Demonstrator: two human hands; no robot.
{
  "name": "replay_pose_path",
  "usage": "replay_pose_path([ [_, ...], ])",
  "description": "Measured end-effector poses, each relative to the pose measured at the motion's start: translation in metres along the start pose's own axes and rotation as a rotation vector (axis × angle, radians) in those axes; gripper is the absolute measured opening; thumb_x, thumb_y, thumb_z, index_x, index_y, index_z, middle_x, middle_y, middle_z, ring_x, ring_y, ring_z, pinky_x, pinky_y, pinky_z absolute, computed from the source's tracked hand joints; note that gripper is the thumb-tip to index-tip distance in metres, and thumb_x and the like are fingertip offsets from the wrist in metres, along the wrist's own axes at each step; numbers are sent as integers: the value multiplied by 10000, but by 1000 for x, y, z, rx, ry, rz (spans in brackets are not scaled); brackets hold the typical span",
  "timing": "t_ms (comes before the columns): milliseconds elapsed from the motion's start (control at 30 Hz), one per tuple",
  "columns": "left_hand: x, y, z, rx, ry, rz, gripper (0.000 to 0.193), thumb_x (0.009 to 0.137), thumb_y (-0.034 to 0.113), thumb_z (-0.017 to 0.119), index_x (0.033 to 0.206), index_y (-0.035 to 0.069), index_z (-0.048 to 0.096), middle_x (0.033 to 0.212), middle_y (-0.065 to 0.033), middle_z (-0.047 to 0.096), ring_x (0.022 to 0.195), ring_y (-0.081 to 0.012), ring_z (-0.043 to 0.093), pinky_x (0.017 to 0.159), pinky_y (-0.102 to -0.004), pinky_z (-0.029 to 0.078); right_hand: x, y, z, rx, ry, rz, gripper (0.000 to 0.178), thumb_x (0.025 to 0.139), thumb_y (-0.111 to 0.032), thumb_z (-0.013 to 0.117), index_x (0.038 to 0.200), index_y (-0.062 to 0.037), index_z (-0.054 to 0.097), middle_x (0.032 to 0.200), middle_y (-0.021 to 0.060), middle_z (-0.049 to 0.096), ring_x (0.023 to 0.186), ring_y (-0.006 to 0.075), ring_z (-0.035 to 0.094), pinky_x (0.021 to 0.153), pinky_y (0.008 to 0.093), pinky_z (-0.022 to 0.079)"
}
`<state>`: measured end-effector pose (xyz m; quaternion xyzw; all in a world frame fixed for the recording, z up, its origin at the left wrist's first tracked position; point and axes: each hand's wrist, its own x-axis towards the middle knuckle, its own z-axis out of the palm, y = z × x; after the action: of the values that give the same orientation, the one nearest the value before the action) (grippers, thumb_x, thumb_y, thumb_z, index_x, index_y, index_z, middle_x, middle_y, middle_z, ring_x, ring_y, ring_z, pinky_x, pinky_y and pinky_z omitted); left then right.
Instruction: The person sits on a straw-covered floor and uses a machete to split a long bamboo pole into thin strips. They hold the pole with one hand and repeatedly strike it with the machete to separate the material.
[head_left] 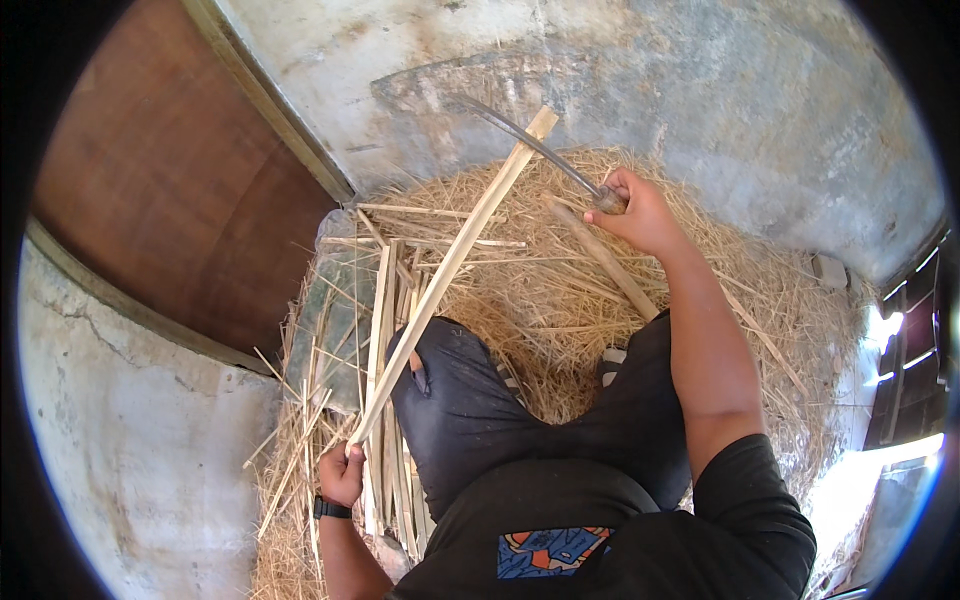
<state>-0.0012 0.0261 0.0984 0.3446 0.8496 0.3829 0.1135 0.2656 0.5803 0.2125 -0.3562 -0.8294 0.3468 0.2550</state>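
Observation:
A long, pale split strip of bamboo or wood (462, 252) slants from the lower left up to the far middle. Its near end is in the closed fingers of my left hand (341, 476), beside my left thigh. My right hand (640, 212) is wrapped round the short handle of a long knife with a narrow, slightly curved blade (566, 170). The blade lies across the strip close to its far end; whether it has bitten into the strip I cannot tell. Just below the knife handle, a thicker round stick (607, 260) leans toward my right knee.
Loose straw (700, 300) covers the ground around my feet. Several split strips (383, 330) lie piled at my left, partly over a grey stone slab (340, 285). A stained wall (700, 80) stands ahead, a brown door panel (185, 180) at the left.

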Motion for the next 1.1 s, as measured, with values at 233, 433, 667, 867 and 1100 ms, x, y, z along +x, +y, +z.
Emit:
replay_pose_path([
  [233,-7,13,-10,8,-9,-19,582,1016,514,589,747,-1,620,574,-41,544,548,-126,510,526,-324,401,2,10,-13,-81,192,-163,685,821,-450,846,1338,-59,624,1125,186,722,979,279,699,850,418,565],
  [433,-2,15,-9,87,-38,-38,584,1015,527,587,771,-1,639,616,-7,570,576,-95,502,546,-299,403,-6,14,3,-90,165,-131,655,854,-436,818,1377,-94,621,1160,200,712,1017,307,693,893,465,556],
  [667,-3,3,-9,-92,-119,-41,605,1009,573,579,766,22,640,641,12,574,575,-78,486,539,-272,384,1,12,-5,168,-70,170,567,893,-373,806,1348,-89,623,948,92,692,824,204,662,725,395,523],
  [867,4,18,-10,-211,-219,-118,604,1018,578,558,732,46,592,624,31,510,556,-71,429,523,-264,332,2,4,-3,128,-74,180,482,900,-328,794,1280,-78,635,824,35,635,679,143,587,611,360,476],
  [1100,9,26,-18,-262,-295,-180,591,1020,570,564,755,45,629,628,33,527,572,-71,431,542,-265,333,12,30,-3,189,-19,134,443,897,-280,786,1245,-60,625,748,26,589,620,151,564,585,354,462],
])
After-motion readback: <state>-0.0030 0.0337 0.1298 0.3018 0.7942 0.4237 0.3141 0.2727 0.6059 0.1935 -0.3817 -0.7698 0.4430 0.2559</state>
